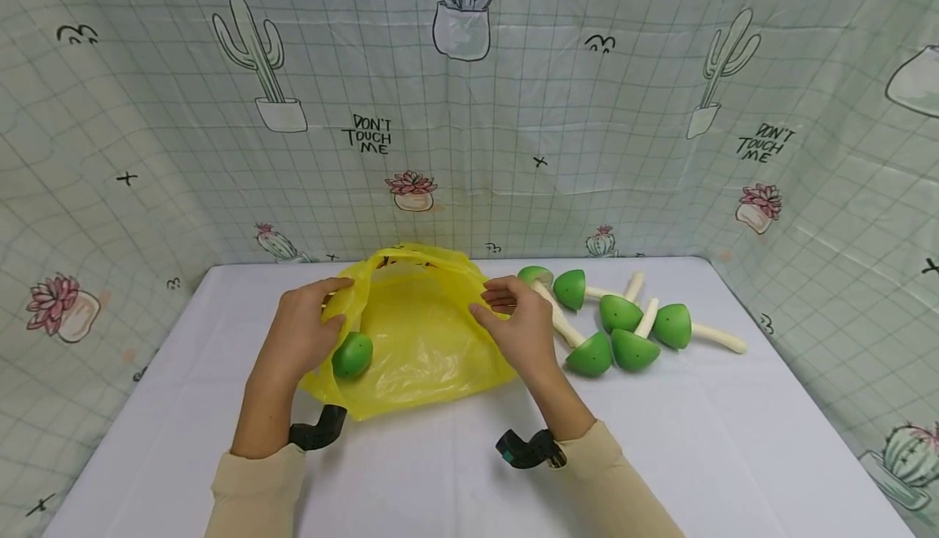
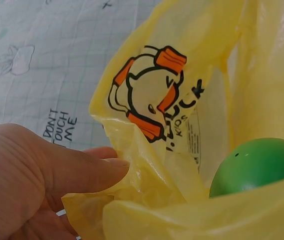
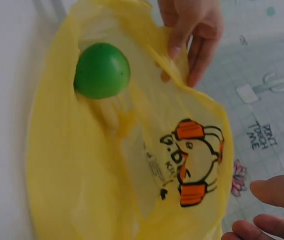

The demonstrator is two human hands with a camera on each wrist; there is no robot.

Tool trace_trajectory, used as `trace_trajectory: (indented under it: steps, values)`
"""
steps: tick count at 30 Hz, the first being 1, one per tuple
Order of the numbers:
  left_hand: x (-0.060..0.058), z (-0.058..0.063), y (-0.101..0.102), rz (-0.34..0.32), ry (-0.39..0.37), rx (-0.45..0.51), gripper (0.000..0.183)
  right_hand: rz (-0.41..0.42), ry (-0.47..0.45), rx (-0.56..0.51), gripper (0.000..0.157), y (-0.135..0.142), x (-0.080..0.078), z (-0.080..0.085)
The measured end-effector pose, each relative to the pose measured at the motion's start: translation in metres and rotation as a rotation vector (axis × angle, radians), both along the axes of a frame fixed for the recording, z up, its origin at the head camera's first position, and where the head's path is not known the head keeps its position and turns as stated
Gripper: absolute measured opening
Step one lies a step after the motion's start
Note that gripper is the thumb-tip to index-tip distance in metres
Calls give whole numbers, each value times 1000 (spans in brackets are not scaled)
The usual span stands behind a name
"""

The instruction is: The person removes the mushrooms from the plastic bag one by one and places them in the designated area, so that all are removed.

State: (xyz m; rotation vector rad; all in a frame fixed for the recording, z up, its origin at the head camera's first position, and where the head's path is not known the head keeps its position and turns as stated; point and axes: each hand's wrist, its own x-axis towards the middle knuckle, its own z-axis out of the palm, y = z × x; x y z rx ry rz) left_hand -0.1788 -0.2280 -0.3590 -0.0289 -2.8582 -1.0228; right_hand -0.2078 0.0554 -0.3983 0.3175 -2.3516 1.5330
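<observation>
A yellow plastic bag [image 1: 433,334] with a printed cartoon duck lies on the table, its mouth held wide. My left hand [image 1: 301,330] grips the left side of its rim between thumb and fingers, the film bunched there in the left wrist view. At the opposite rim, my right hand [image 1: 524,322] has its thumb and fingers spread apart, with nothing between them in the right wrist view. Inside the bag, close to the left hand, sits a mushroom-shaped piece with a round green cap [image 3: 102,70]; its pale stem [image 3: 109,112] is partly hidden by the plastic.
Right of the bag, several more green-capped mushroom shapes [image 1: 637,350] with cream stems lie in a loose cluster on the white table [image 1: 440,481]. Behind the table hangs a checked cloth [image 1: 513,122] with cactus prints. Black mounts [image 1: 323,430] stick out from both wrists.
</observation>
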Motion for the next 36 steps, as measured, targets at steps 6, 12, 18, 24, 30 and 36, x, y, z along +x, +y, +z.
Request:
trace_trajectory:
  steps: [6,12,18,24,30,36]
  values:
    - [1,1,0,13,-12,9,54,60,-3,-14,33,-21,3,-6]
    - [0,2,0,10,-5,15,54,96,-32,-11,32,-41,6,-11]
    - [1,2,-1,14,-9,12,54,125,-51,-6,32,-58,10,-14]
    - [1,4,-2,13,-11,6,54,165,-66,2,32,-73,13,-21]
    - [0,4,-3,6,-5,4,53,191,-87,8,32,-85,13,-31]
    - [0,4,-3,9,-5,5,53,209,-108,24,33,-95,14,-40]
